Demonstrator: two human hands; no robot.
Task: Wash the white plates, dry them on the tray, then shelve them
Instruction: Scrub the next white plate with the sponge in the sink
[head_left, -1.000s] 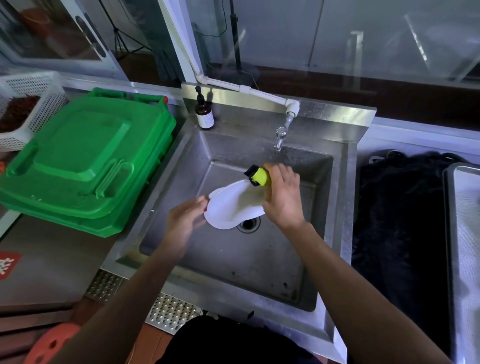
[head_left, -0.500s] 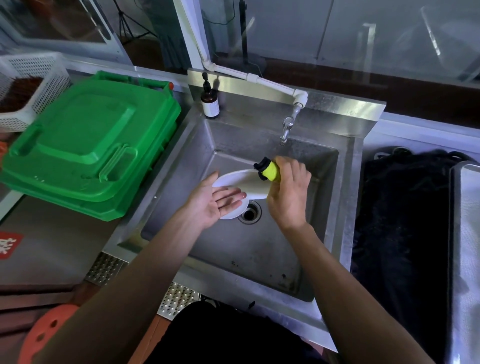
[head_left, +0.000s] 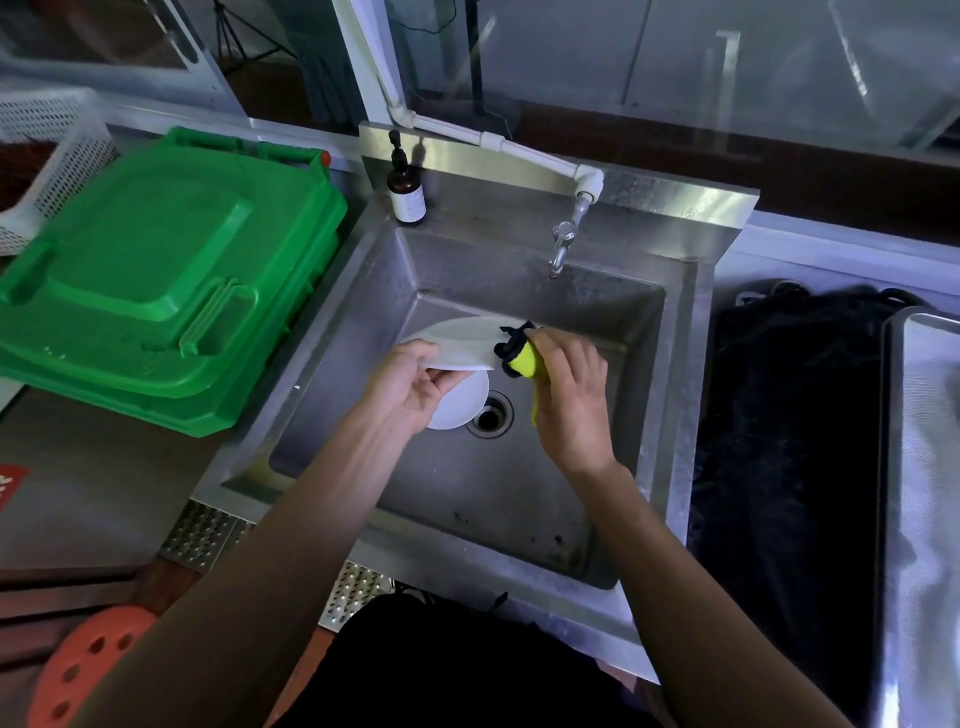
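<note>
Over the steel sink (head_left: 363, 291), my left hand (head_left: 410, 382) grips the near left rim of a white plate (head_left: 460, 343), held tilted with its underside toward me. A second white plate (head_left: 460, 408) lies on the sink floor beside the drain (head_left: 488, 415), partly hidden by my left hand. My right hand (head_left: 569, 395) holds a yellow sponge with a black scouring side (head_left: 519, 353) against the right edge of the held plate. A steel tray (head_left: 930, 467) lies at the far right.
The tap (head_left: 563, 244) hangs over the back of the sink, with a brown pump bottle (head_left: 406, 192) on the left corner. Green bin lids (head_left: 156, 270) are stacked on the left counter, beside a white basket (head_left: 47, 156). Black cloth (head_left: 789, 441) covers the right counter.
My left hand has turned from lying flat over the plate to gripping its rim from below. The plate has tipped up, uncovering a second plate beneath. The sponge stays at its right edge.
</note>
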